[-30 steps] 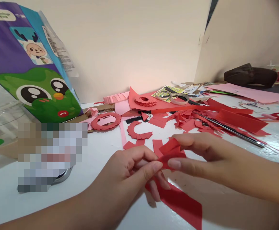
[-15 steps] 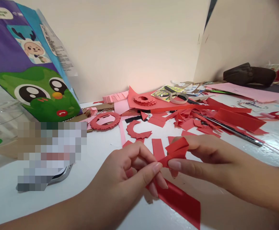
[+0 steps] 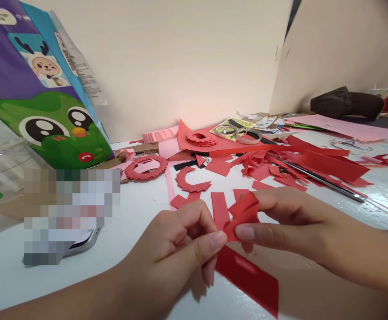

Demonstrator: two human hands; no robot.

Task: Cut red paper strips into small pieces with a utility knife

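Between thumb and fingers of my right hand (image 3: 280, 218) is a small folded red paper piece (image 3: 243, 213), its top edge fanned in layers. The fingers of my left hand (image 3: 197, 244) pinch its lower left corner. Below them a long red paper strip (image 3: 250, 280) slants toward me; whether it touches the left fingers I cannot tell. Just behind the hands lies a short red paper strip (image 3: 219, 209). Farther back are a curved chain of folded red paper (image 3: 187, 182) and a closed ring of folded red paper (image 3: 146, 168).
A phone (image 3: 87, 240), partly blurred out, rests on the white table at left, before a purple and green bag (image 3: 64, 129). Red scraps (image 3: 260, 171), a silver pen (image 3: 327, 180) and tape rolls (image 3: 249, 136) lie toward the wall. A dark pouch (image 3: 347, 104) sits back right.
The left fingers have shifted slightly along the folded paper to its lower corner and closed more. The folded piece has tilted a little in the right hand.
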